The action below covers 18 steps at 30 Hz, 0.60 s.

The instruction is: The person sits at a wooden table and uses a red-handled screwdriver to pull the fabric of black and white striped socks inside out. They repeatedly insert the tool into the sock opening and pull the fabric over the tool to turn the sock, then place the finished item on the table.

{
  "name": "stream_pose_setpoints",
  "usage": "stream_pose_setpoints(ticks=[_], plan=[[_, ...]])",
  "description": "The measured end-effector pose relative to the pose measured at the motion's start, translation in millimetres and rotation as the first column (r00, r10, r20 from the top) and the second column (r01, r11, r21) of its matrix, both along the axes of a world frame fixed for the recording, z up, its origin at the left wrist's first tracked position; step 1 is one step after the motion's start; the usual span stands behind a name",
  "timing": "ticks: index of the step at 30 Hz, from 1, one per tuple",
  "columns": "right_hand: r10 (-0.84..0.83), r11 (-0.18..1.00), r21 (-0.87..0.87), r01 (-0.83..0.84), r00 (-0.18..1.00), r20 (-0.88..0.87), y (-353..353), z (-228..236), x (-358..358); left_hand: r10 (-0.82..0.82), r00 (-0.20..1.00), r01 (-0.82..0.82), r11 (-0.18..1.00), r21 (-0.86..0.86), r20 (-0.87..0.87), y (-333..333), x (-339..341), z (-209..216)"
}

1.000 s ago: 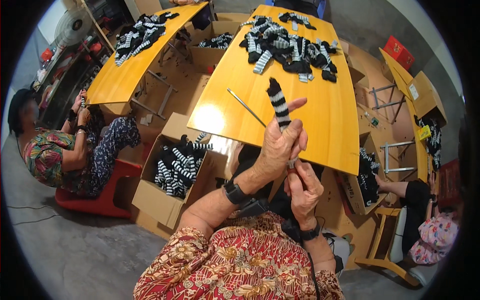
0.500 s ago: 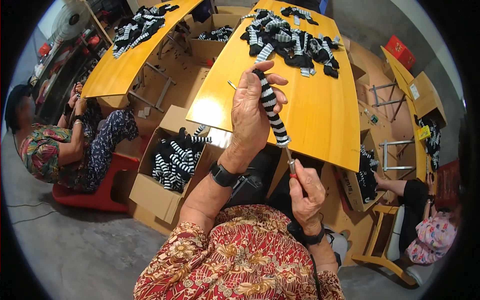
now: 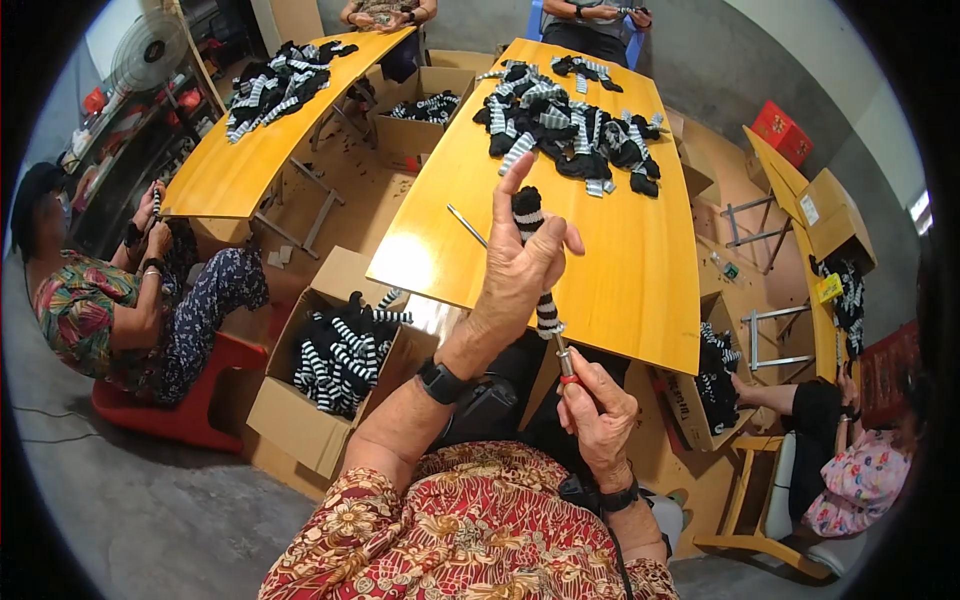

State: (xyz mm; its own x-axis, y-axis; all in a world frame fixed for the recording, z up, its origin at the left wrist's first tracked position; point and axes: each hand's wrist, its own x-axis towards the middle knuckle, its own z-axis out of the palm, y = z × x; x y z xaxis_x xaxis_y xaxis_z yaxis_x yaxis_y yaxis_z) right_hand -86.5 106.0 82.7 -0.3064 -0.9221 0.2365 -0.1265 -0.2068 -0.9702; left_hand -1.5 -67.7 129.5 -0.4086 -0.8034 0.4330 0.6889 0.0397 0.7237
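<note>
A slim black-and-white striped knitted tube point(image 3: 527, 205) stands nearly upright in front of me, its rounded black end at the top. My left hand point(image 3: 518, 265) grips it around the middle, thumb pressed across it and index finger pointing up. Below, my right hand point(image 3: 600, 412) is closed around a thin metal-shafted tool point(image 3: 566, 364) with a red collar. The tool's shaft runs into the tube's lower end; its tip is hidden inside. Most of the tool's handle is covered by my fingers.
A yellow table point(image 3: 630, 270) bears a pile of striped knitted pieces point(image 3: 560, 120) and a thin metal rod point(image 3: 466, 225). An open carton point(image 3: 295, 425) of striped pieces stands at left, another carton point(image 3: 735, 425) at right. Other people sit around, some handling striped pieces.
My left thumb has come across the tube, and the index finger now points up. The tube stands more upright. The view has shifted, showing two people's hands at the far side.
</note>
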Motion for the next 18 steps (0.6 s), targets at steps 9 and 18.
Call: stream_pose_setpoints(ticks=[9, 18], plan=[[-0.003, 1.000, -0.003, 0.003, 0.970, 0.243, -4, -7, 5, -0.024, 0.999, 0.029, 0.963, 0.269, -0.024, 7, -7, 0], [-0.138, 0.990, 0.016, 0.138, 0.990, 0.011, -17, -15, -5, -0.173, 0.985, 0.170, 0.947, 0.274, -0.015, 30, -16, -26]])
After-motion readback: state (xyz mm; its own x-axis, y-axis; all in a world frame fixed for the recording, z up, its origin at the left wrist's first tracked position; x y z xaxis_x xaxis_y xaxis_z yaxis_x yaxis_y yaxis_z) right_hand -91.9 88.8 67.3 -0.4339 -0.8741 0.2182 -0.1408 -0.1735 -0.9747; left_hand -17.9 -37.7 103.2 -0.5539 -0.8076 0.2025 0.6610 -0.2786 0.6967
